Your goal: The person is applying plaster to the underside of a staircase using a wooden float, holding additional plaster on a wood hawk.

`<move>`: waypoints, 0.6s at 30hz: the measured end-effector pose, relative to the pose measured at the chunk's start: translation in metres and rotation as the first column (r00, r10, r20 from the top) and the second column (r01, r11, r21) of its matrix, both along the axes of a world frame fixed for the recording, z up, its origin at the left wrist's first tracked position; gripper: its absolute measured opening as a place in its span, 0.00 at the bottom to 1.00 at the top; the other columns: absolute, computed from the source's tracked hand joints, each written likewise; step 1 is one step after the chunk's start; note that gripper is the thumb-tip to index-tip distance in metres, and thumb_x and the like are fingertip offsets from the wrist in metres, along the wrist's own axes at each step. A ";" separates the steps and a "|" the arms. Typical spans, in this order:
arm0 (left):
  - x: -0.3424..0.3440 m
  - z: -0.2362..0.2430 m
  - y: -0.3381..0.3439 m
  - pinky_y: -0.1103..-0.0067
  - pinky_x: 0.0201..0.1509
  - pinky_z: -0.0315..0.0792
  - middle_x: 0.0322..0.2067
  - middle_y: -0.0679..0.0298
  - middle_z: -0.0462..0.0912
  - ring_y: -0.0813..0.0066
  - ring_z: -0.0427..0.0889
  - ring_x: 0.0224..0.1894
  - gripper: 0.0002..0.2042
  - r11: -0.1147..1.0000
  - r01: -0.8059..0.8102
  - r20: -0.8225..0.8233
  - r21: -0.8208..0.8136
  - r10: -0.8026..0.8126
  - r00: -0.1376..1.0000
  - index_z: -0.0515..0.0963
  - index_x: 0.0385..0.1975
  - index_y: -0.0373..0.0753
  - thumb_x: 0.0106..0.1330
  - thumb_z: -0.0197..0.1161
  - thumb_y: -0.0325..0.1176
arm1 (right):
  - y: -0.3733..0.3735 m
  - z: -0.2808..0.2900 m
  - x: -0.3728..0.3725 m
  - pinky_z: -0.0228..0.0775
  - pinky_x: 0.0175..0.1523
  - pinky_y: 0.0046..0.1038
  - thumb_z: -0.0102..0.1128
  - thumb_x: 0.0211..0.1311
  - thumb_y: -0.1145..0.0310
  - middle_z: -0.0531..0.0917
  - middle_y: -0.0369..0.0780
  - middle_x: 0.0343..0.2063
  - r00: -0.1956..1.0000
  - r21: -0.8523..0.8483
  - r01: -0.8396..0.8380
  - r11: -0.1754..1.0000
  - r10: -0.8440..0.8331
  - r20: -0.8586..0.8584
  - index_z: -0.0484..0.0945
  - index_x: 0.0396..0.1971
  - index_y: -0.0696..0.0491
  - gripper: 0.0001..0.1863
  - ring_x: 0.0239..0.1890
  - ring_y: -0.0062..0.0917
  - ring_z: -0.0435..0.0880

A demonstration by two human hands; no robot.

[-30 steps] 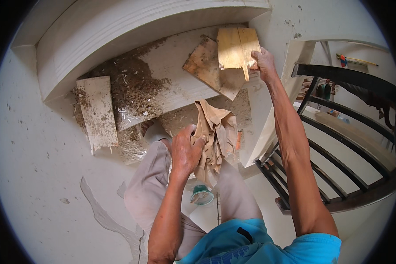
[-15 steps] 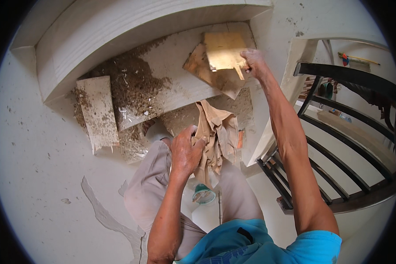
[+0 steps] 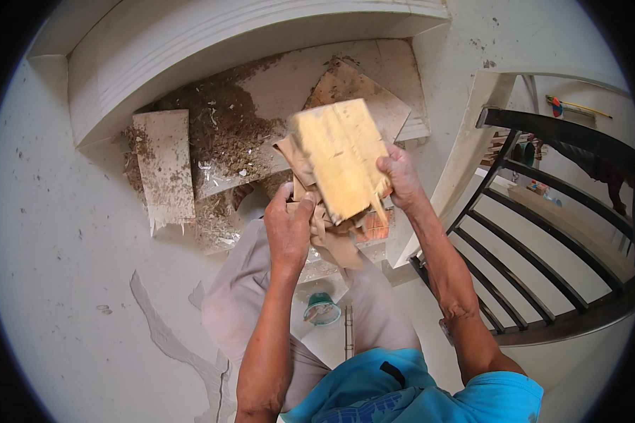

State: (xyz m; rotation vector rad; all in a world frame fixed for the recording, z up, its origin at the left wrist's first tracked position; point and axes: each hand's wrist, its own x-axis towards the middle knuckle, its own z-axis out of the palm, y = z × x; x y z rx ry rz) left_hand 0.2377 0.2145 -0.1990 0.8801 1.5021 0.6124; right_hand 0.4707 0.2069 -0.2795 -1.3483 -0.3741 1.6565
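Observation:
My right hand [image 3: 404, 178] grips a yellowish piece of board [image 3: 342, 155] by its lower right side, where a splinter sticks out. The board is raised above the step, tilted, and covers part of a tan cloth [image 3: 331, 236]. My left hand [image 3: 287, 224] is closed round the left side of that crumpled cloth, over my knees. Behind the board, a brownish square panel [image 3: 360, 95] lies on the step. A pale, dirt-spotted plank [image 3: 164, 166] with a ragged lower end rests at the left, across the step's edge.
Brown soil and debris [image 3: 222, 130] cover much of the step [image 3: 261, 74]. A black-barred railing [image 3: 550, 218] runs along the right. Below, between my legs, stands a green bucket [image 3: 322, 310]. A reddish-orange piece [image 3: 375, 224] lies under the cloth. The left wall [image 3: 70, 211] has peeling patches.
My right hand has brought the yellow board down and toward me, from over the square panel to in front of the cloth. My left hand keeps its hold on the cloth.

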 end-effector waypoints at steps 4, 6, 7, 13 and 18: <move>-0.002 -0.010 -0.004 0.76 0.36 0.70 0.26 0.63 0.80 0.78 0.73 0.30 0.14 0.991 -0.131 0.073 0.027 0.129 0.989 0.77 0.35 0.30 0.66 0.62 0.38 | -0.005 0.008 -0.021 0.74 0.50 0.22 0.60 0.54 0.72 0.83 0.40 0.44 0.995 -0.013 -0.080 0.997 0.081 0.054 0.74 0.53 0.64 0.24 0.42 0.20 0.82; -0.003 0.009 0.003 0.76 0.36 0.71 0.27 0.63 0.81 0.78 0.75 0.29 0.15 0.999 -0.006 -0.027 -0.038 0.005 1.000 0.77 0.35 0.29 0.66 0.63 0.39 | -0.008 0.013 -0.026 0.73 0.49 0.20 0.56 0.52 0.74 0.83 0.39 0.43 0.973 -0.022 -0.171 0.985 0.172 0.151 0.74 0.52 0.63 0.24 0.42 0.19 0.81; 0.007 0.017 0.002 0.79 0.37 0.73 0.31 0.59 0.83 0.78 0.78 0.31 0.14 0.985 -0.160 0.148 -0.066 0.168 0.975 0.78 0.36 0.27 0.64 0.65 0.36 | -0.008 0.014 -0.029 0.73 0.49 0.20 0.56 0.52 0.75 0.83 0.38 0.43 0.954 -0.021 -0.238 0.971 0.238 0.185 0.75 0.52 0.63 0.24 0.42 0.19 0.81; -0.007 0.000 -0.006 0.81 0.43 0.75 0.38 0.57 0.83 0.78 0.80 0.36 0.15 0.988 -0.154 0.162 -0.004 0.153 0.975 0.77 0.43 0.25 0.62 0.66 0.29 | 0.018 -0.004 0.006 0.73 0.24 0.24 0.57 0.54 0.74 0.82 0.39 0.29 0.781 -0.177 0.181 0.967 -0.032 0.624 0.78 0.43 0.61 0.15 0.25 0.20 0.79; -0.003 -0.005 -0.009 0.77 0.40 0.75 0.32 0.54 0.84 0.73 0.81 0.32 0.14 0.994 -0.111 0.053 0.014 0.111 0.992 0.79 0.37 0.26 0.59 0.68 0.32 | 0.006 -0.084 0.053 0.77 0.24 0.28 0.59 0.59 0.69 0.80 0.39 0.28 0.784 -0.300 0.451 0.840 -0.212 0.584 0.77 0.41 0.58 0.12 0.23 0.21 0.78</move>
